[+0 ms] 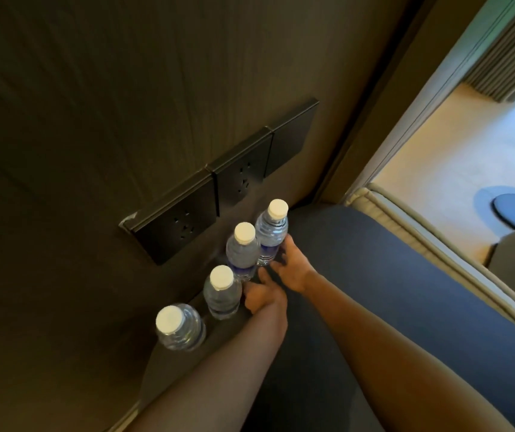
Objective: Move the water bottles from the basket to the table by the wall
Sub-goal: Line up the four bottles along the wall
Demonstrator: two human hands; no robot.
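Note:
Several clear water bottles with white caps stand in a row on the dark table (359,275), close along the wall. My right hand (293,266) grips the lower part of the farthest bottle (271,232), which stands upright. My left hand (264,296) holds the base of the bottle beside it (242,254), its fingers partly hidden behind the bottle. Two more bottles stand nearer to me: one (222,291) just left of my left hand and one (180,327) at the near end. The basket is out of view.
A strip of dark wall sockets (218,188) sits on the wood-panelled wall right behind the bottles. A cream padded edge (406,226) borders the table on the right, with a lit floor and curtains beyond.

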